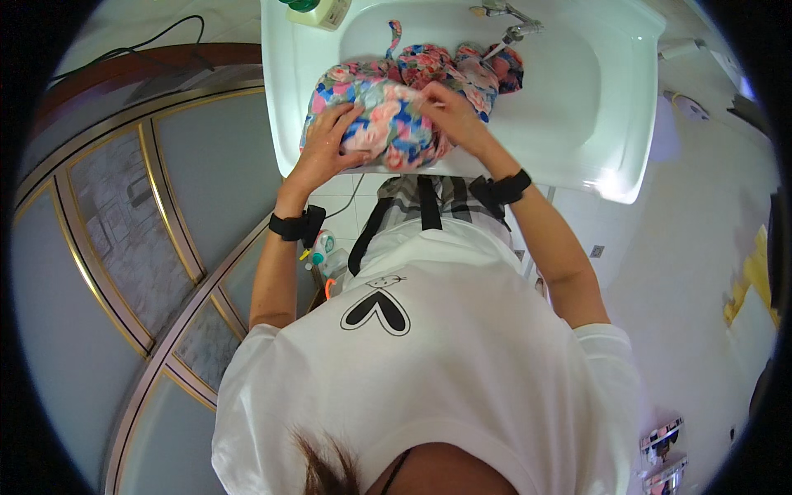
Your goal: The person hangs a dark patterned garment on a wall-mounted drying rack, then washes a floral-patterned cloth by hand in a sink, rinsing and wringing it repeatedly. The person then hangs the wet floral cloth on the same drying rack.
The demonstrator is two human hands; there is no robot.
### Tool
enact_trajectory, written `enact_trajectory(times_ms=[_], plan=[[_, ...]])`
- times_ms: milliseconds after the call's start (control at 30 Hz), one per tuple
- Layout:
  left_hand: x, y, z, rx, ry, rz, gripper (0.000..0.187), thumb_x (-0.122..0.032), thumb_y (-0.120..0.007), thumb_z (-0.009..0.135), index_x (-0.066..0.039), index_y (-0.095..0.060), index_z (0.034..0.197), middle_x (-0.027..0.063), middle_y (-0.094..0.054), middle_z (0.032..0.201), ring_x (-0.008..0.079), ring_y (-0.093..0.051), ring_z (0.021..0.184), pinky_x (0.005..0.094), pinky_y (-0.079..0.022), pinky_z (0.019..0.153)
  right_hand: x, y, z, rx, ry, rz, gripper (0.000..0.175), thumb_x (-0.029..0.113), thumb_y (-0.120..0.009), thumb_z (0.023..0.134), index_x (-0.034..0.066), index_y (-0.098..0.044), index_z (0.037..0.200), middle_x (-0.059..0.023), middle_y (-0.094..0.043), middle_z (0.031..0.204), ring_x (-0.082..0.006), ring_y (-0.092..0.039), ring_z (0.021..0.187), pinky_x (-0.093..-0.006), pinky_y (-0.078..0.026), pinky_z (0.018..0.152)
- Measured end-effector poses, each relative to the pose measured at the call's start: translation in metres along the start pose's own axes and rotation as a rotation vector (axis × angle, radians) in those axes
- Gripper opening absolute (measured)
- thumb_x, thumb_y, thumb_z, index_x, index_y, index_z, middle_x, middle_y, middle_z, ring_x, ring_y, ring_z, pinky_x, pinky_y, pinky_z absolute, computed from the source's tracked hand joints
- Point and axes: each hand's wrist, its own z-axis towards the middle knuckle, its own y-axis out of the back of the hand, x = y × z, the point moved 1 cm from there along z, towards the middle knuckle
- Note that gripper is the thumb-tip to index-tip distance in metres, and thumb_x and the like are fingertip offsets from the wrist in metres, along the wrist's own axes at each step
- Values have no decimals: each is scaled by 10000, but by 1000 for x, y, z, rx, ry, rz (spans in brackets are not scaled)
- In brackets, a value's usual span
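A floral cloth [387, 127] in pink, blue and white lies bunched in the left part of a white washbasin [619, 142], and its near end hangs at the front rim. My left hand [331, 139] holds the near left of the bundle, fingers on top and thumb along the lower side. With thumb and fingertips, my right hand [455, 120] grips a fold on the right. Water runs from the chrome faucet [520, 31] onto the far right part of the cloth. A thin strip of the same fabric curls up against the basin's back wall.
A pump bottle [322, 12] with a green top stands at the basin's back left corner. Left of me are framed glass panels [204, 161]. Bottles [325, 247] stand low beside my legs. A dark cable [167, 31] lies on the ledge at upper left.
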Motion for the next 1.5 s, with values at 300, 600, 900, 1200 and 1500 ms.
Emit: enact_trajectory(times_ms=[300, 600, 900, 1200, 1500], plan=[[0, -8, 38, -166, 214, -456, 270, -125, -632, 913, -7, -649, 1156, 104, -689, 1045, 206, -618, 894, 290, -484, 797, 20, 69, 24, -89, -167, 125, 322, 299, -624, 929, 6, -640, 1061, -43, -618, 985, -118, -569, 919, -250, -448, 837], [14, -12, 42, -221, 235, -628, 284, -127, -610, 934, -7, -642, 1190, 9, -654, 930, 63, -524, 789, 215, -442, 731, 3, 94, 6, -15, -157, 416, 465, 237, -661, 907, 24, -562, 1309, -72, -566, 1292, -143, -543, 1139, -270, -468, 913], [-16, 13, 39, -272, 435, -855, 230, -227, -622, 946, -32, -659, 1061, -8, -637, 842, 43, -542, 700, 197, -431, 617, -56, 71, 1, 112, -233, -1002, 463, 360, -606, 894, 67, -572, 1250, -141, -632, 1146, -282, -601, 1093, -389, -491, 870], [-79, 77, 42, -501, 297, -761, 150, -114, -707, 876, -14, -671, 982, -29, -619, 834, 41, -516, 750, 177, -411, 691, -25, 162, -51, -270, -43, -608, 282, 320, -696, 841, 70, -652, 964, -105, -657, 821, -286, -610, 764, -378, -468, 682], [-80, 71, 66, -630, -208, -116, 212, 30, -661, 785, -72, -648, 970, 68, -560, 988, 221, -551, 949, 306, -448, 839, 44, 200, -69, -755, 70, -507, 309, 284, -714, 851, 32, -626, 1009, -76, -609, 747, -202, -577, 718, -317, -466, 670]])
